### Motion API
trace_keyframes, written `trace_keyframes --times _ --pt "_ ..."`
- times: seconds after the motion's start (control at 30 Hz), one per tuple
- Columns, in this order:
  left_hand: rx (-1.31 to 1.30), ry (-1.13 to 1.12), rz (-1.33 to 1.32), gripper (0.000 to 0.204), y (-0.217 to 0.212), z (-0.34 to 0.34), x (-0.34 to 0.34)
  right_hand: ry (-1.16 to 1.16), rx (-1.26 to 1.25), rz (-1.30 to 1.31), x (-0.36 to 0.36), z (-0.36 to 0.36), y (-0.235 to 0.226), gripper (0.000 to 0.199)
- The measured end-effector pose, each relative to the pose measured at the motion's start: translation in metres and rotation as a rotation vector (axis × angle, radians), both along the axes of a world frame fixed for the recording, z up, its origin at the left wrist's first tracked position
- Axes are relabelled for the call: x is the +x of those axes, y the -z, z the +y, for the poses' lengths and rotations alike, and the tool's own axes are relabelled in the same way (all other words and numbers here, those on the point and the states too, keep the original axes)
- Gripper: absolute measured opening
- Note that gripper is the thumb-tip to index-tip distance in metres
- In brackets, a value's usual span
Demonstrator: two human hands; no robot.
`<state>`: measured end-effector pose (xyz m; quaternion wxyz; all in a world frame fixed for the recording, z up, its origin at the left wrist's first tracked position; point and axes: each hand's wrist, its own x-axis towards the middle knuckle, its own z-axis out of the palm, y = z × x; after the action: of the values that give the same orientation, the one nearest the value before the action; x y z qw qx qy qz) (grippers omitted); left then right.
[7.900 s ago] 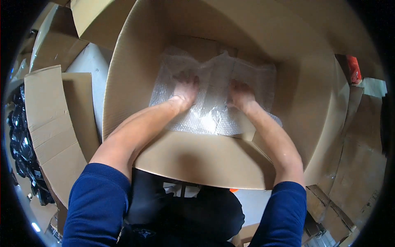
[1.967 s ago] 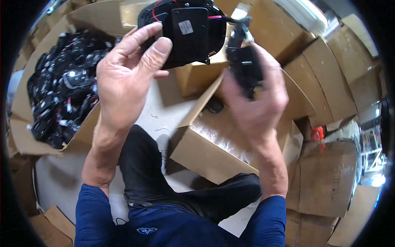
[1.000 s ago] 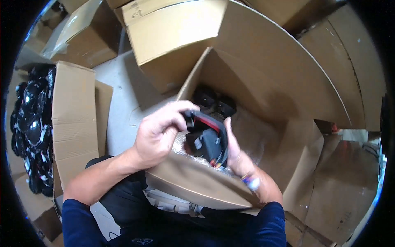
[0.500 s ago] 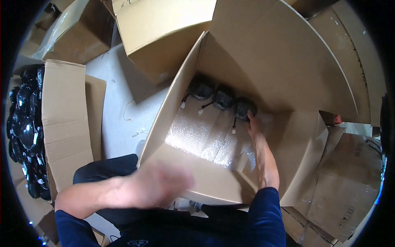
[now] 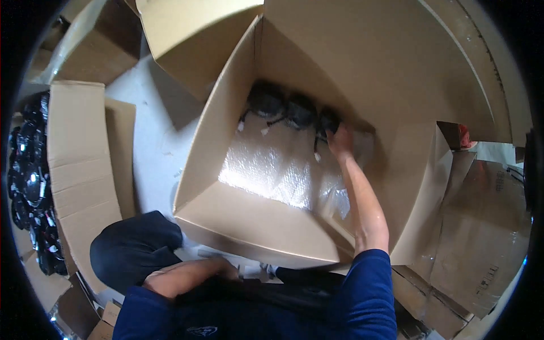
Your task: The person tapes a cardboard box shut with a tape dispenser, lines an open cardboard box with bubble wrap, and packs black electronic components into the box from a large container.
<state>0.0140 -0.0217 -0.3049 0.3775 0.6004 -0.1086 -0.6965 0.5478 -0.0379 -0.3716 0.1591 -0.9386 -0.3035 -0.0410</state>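
Inside a large open carton (image 5: 255, 226), my right hand (image 5: 341, 141) reaches to the far wall. Its fingers are closed on the right side of a black rounded part (image 5: 328, 120), whose short cable ends in a white connector. Two similar black parts, a middle one (image 5: 300, 111) and a left one (image 5: 266, 100), stand in a row beside it, cables toward me. Shiny bubble wrap (image 5: 266, 173) covers the carton's bottom in front of them. My left hand (image 5: 225, 267) is low over my lap, outside the carton's near wall; its fingers do not show clearly.
At the left, an open carton (image 5: 79, 141) holds many black plastic-wrapped parts (image 5: 33, 175). Another carton (image 5: 198, 28) stands beyond on the grey floor (image 5: 150, 147). Flattened cardboard (image 5: 470, 226) and a small red item (image 5: 464, 136) lie at the right.
My left hand has drawn back from above the carton's near edge to my lap. My right hand stays at the rightmost black part. The view has shifted.
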Motion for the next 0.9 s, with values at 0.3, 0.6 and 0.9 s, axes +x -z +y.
trace_keyframes --times 0.3,0.6,0.9 --pt "0.041 -0.117 0.115 0.055 0.016 0.006 0.005 -0.215 -0.183 0.574 -0.007 -0.020 -0.080 0.041" --pt "0.176 -0.156 -0.387 0.040 -0.044 0.043 0.025 -0.575 -0.157 0.584 -0.124 -0.013 -0.246 0.025" --pt "1.075 -1.282 -1.681 0.044 -0.447 0.284 -0.126 -0.568 -0.330 0.862 -0.203 -0.032 -0.324 0.047"
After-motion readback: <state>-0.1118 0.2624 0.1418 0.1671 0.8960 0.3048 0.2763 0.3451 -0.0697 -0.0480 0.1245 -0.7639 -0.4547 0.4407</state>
